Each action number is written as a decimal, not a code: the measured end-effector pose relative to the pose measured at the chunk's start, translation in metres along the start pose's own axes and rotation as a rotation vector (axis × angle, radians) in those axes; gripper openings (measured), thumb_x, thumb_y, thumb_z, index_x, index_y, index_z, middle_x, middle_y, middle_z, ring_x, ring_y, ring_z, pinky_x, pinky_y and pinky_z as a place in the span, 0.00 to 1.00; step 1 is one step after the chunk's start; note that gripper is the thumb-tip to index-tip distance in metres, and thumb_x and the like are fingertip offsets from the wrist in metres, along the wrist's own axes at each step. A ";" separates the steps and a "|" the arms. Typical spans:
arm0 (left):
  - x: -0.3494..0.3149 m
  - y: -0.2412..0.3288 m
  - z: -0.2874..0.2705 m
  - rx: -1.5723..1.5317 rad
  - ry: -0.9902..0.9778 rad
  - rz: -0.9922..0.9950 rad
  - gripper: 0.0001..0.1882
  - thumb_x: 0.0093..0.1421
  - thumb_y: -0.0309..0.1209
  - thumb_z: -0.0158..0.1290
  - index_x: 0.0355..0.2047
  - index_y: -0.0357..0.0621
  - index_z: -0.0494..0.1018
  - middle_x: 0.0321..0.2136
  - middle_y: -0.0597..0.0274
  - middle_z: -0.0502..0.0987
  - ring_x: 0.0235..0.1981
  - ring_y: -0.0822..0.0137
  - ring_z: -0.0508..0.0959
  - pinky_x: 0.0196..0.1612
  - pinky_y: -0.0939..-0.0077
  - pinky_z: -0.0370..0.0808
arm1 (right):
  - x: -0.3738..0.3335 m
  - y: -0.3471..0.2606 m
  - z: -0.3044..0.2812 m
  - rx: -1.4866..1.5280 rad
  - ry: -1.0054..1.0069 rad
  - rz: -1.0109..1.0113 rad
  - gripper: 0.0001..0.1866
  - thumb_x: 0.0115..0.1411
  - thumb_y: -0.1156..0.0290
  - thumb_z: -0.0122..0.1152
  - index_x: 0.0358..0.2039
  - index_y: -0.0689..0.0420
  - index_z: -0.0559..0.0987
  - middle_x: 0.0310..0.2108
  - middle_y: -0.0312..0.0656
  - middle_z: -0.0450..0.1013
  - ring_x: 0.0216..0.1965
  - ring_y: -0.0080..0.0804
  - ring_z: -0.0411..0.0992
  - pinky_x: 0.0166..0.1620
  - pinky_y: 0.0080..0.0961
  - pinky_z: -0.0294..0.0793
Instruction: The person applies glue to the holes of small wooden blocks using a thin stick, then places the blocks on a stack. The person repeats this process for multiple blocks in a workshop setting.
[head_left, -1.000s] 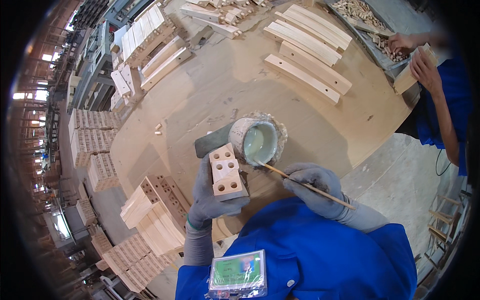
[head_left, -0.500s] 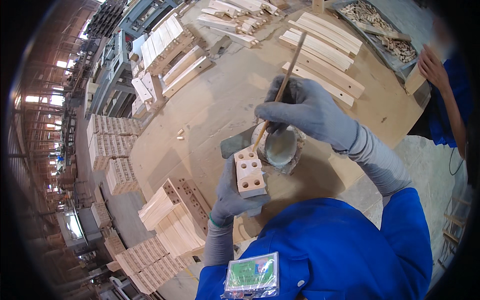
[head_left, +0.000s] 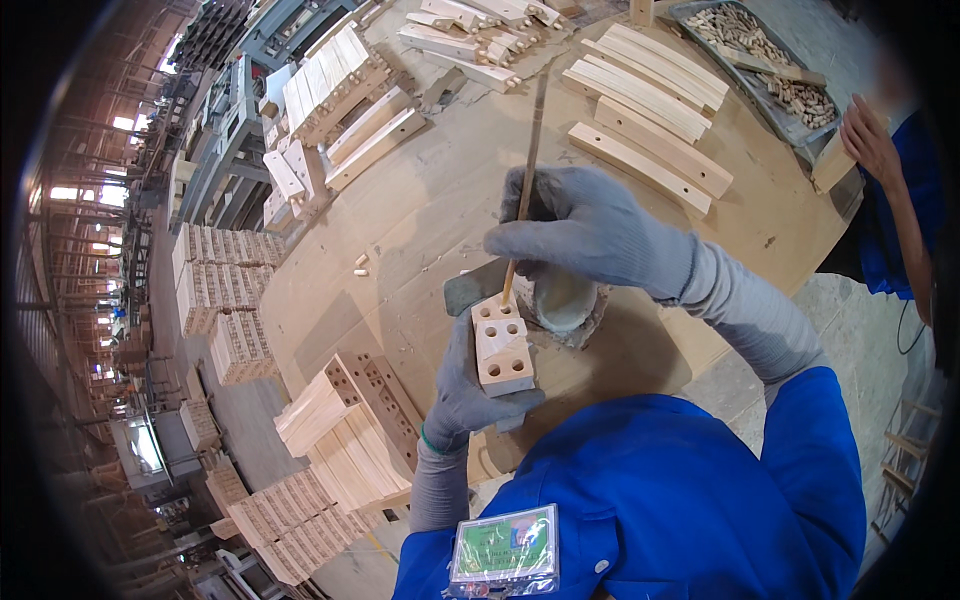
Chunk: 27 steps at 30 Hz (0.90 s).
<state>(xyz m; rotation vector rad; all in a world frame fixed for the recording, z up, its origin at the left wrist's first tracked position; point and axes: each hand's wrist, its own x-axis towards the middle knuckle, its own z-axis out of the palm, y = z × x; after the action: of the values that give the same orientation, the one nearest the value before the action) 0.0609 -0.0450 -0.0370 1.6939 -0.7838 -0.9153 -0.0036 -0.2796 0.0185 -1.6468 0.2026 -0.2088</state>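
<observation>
In a grey glove, my left hand [head_left: 462, 392] is wrapped round several light wooden pieces [head_left: 503, 350], their ends turned up and showing drilled round holes. My right hand [head_left: 590, 225], also gloved, pinches a thin wooden stick [head_left: 531, 150]. The stick's lower tip touches a hole at the far end of the pieces. Just beyond, partly under my right hand, stands a round pot [head_left: 566, 300] with pale, glue-like stuff inside and a crusted rim. A dark flat block [head_left: 468, 290] lies beside the pot, partly hidden behind the wooden pieces.
Drilled wooden bars [head_left: 650, 150] lie at the far right, near a tray of dowels [head_left: 765, 60]. Stacked wooden pieces [head_left: 350, 430] stand left of my left arm. Two loose dowels [head_left: 361, 266] lie on the table [head_left: 400, 230]. A co-worker's hand [head_left: 868, 140] is at the right.
My right hand has moved slightly left, and the stick now stands more upright, its tip at a hole in the wooden pieces. My left hand has barely moved.
</observation>
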 end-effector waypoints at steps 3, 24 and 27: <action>0.001 -0.003 -0.001 0.039 -0.004 0.033 0.53 0.31 0.33 0.71 0.58 0.39 0.57 0.45 0.59 0.70 0.47 0.67 0.72 0.51 0.70 0.70 | 0.000 0.005 0.000 -0.046 0.029 -0.101 0.17 0.53 0.57 0.61 0.26 0.61 0.74 0.16 0.43 0.70 0.19 0.31 0.69 0.25 0.28 0.67; -0.001 -0.001 -0.001 -0.046 -0.021 -0.033 0.53 0.32 0.33 0.71 0.59 0.38 0.55 0.46 0.58 0.68 0.48 0.66 0.71 0.51 0.71 0.69 | 0.010 -0.004 0.012 -0.103 -0.022 -0.255 0.12 0.55 0.66 0.60 0.32 0.62 0.76 0.25 0.42 0.74 0.27 0.32 0.72 0.34 0.27 0.71; 0.000 -0.004 -0.002 -0.007 -0.031 0.006 0.53 0.33 0.32 0.71 0.58 0.39 0.55 0.46 0.59 0.68 0.47 0.66 0.70 0.51 0.70 0.69 | 0.013 -0.004 0.011 -0.217 -0.041 -0.292 0.11 0.56 0.67 0.60 0.33 0.62 0.75 0.27 0.41 0.73 0.28 0.28 0.71 0.34 0.24 0.71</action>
<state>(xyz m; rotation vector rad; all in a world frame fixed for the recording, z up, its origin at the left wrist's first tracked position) 0.0634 -0.0427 -0.0408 1.6740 -0.8050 -0.9407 0.0114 -0.2717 0.0222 -1.8921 -0.0502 -0.3846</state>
